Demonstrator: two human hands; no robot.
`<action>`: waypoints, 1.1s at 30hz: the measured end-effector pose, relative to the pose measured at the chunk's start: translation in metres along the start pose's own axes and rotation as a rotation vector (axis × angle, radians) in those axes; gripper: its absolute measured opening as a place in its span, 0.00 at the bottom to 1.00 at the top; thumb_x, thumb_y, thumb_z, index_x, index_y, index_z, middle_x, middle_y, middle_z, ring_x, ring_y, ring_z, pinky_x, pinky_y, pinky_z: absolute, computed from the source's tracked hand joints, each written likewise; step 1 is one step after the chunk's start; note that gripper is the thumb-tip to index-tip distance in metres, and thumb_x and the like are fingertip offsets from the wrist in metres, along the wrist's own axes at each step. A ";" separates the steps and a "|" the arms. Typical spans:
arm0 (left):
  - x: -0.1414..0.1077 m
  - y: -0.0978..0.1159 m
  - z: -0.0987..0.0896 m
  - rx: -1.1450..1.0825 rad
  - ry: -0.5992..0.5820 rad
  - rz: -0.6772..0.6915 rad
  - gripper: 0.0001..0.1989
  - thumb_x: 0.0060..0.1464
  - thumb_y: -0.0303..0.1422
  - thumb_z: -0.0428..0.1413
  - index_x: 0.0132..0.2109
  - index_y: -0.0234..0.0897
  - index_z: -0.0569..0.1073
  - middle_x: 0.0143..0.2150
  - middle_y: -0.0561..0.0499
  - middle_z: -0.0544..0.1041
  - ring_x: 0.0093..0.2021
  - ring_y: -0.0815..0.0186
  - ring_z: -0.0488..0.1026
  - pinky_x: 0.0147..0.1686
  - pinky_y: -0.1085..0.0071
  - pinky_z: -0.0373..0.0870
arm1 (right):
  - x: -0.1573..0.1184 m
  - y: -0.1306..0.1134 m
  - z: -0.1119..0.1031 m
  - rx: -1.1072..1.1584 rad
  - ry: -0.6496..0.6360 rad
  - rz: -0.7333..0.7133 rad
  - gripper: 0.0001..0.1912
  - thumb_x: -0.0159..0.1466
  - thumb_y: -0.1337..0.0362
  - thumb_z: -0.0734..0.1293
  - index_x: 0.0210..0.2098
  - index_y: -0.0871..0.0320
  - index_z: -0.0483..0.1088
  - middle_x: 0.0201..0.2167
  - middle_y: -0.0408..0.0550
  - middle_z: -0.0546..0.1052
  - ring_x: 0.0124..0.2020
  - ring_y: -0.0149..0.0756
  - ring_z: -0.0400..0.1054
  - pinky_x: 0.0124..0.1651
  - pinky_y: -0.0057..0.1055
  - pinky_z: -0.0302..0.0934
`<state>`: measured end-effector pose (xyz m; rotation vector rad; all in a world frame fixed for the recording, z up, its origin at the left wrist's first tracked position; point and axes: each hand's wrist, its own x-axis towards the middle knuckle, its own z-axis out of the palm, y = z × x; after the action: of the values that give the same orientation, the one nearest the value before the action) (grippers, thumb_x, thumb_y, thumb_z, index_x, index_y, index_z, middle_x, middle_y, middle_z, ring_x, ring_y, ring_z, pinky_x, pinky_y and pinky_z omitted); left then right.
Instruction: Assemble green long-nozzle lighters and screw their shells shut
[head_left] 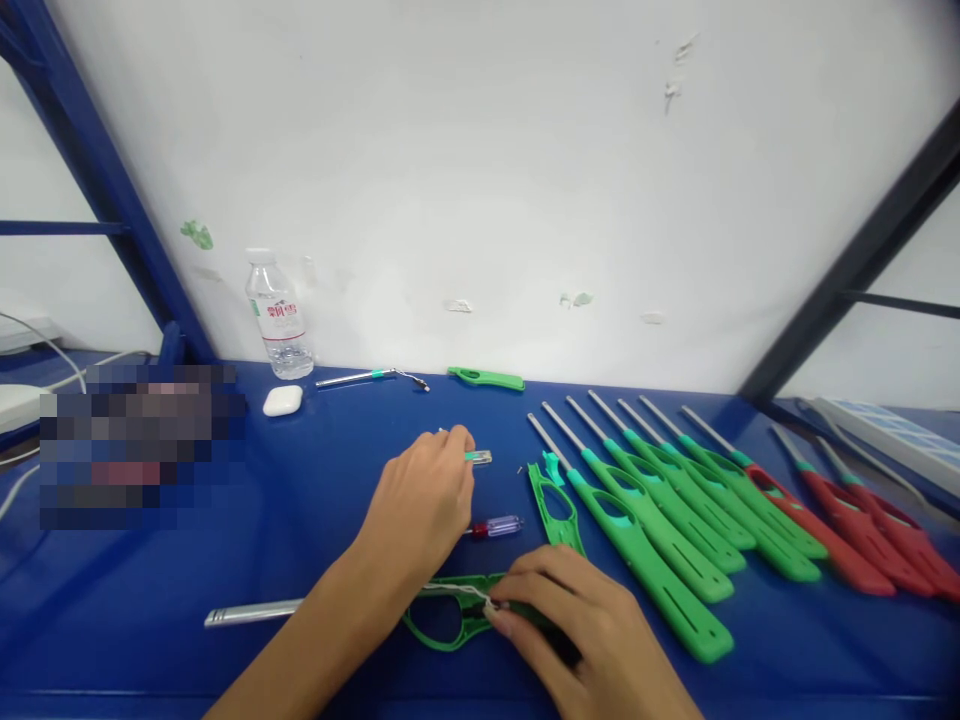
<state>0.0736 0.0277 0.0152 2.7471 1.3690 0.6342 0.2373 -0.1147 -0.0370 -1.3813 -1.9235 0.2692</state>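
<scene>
My left hand (424, 490) is closed over a small clear-and-green part (480, 457), which sticks out beyond the knuckles; its fingertips are hidden. My right hand (581, 620) grips an open green lighter casing half (435, 640) near the front edge, thumb and forefinger pinched by a white wire (457, 588). From the casing's left end a silver metal tube (251, 612) extends, partly behind my left forearm. Between the hands lies a screwdriver (499, 526) with a clear purplish handle. Another green casing half (556, 508) rests just beyond my right hand.
Several green lighters (675, 560) and red lighters (840, 540) lie in a row at right. Along the back are a water bottle (281, 320), a white earphone case (283, 400), a metal tube with wires (356, 378) and a green casing piece (487, 379). A small turquoise part (553, 467) lies nearby.
</scene>
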 end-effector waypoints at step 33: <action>-0.116 -0.046 -0.002 -0.319 0.376 0.046 0.16 0.77 0.42 0.52 0.58 0.50 0.83 0.49 0.53 0.87 0.43 0.64 0.88 0.41 0.77 0.84 | 0.007 -0.008 -0.001 0.008 0.125 -0.121 0.13 0.81 0.57 0.64 0.44 0.52 0.80 0.39 0.42 0.84 0.38 0.31 0.81 0.44 0.24 0.73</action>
<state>-0.0243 -0.0328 -0.0324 2.4922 1.1302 1.2993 0.2309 -0.1123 -0.0290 -1.2412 -1.8913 0.1291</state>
